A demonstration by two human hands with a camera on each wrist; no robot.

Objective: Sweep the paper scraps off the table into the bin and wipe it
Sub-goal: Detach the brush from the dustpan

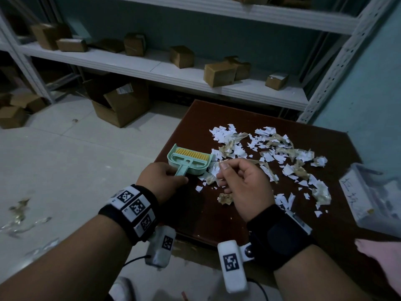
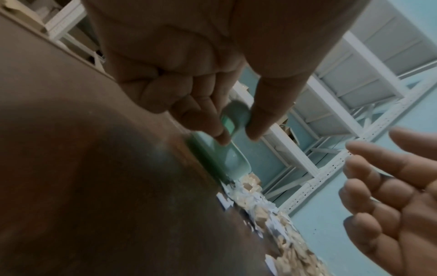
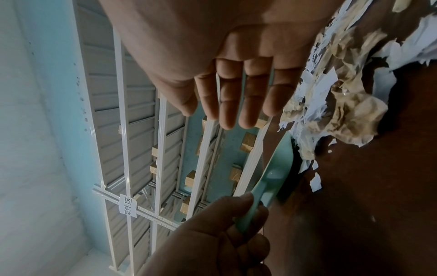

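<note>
White and tan paper scraps (image 1: pixel 271 153) lie scattered over the dark brown table (image 1: pixel 217 218). A mint-green brush and dustpan set (image 1: pixel 191 160) with yellow bristles lies flat at the table's left edge, touching the nearest scraps. My left hand (image 1: pixel 161 178) pinches its handle between thumb and fingers (image 2: pixel 222 138). My right hand (image 1: pixel 238 181) hovers just right of the set, above the scraps, with relaxed fingers (image 3: pixel 227 112) holding nothing. The right wrist view shows the set (image 3: pixel 274 175) edge-on beside the scraps (image 3: pixel 343 102).
A translucent plastic box (image 1: pixel 368 192) with handwritten characters sits at the table's right edge. White shelving with cardboard boxes (image 1: pixel 219 74) stands behind the table. An open carton (image 1: pixel 121 105) and some scraps (image 1: pixel 19 213) lie on the floor to the left.
</note>
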